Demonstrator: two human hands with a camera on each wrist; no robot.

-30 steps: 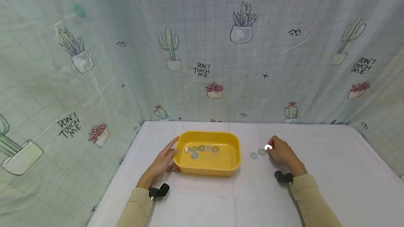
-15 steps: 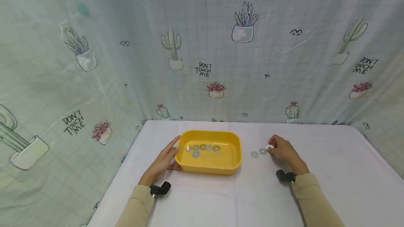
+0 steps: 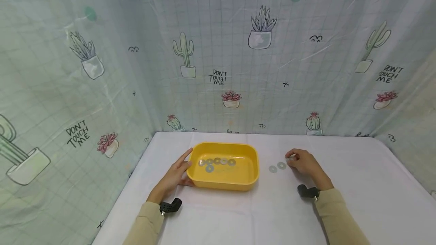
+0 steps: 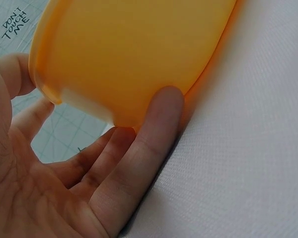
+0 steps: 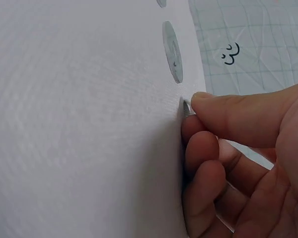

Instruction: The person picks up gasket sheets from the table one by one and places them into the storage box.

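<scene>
A yellow plastic tray (image 3: pixel 223 185) stands on the white table, with several flat metal washers (image 3: pixel 217 161) lying in its left half. My left hand (image 3: pixel 173 177) grips the tray's left end; in the left wrist view its fingers (image 4: pixel 161 114) spread over the wall and up to the rim. To the tray's right, two washers (image 3: pixel 281 165) lie flat on the cloth. Beside them my right hand (image 3: pixel 304 163) pinches a third washer (image 5: pixel 186 106) between thumb and forefinger, low over the table. Most of that washer is hidden by the fingertips, and the other fingers are curled in.
White cloth (image 3: pixel 218 218) covers the table. A patterned curtain (image 3: pixel 238 59) with cacti hangs behind its far edge and along both sides. Each wrist wears a black camera (image 3: pixel 308 191).
The washer at my right fingertips shone brightly before; it now looks dull and is more covered by the fingers. My left hand and the tray stay in place.
</scene>
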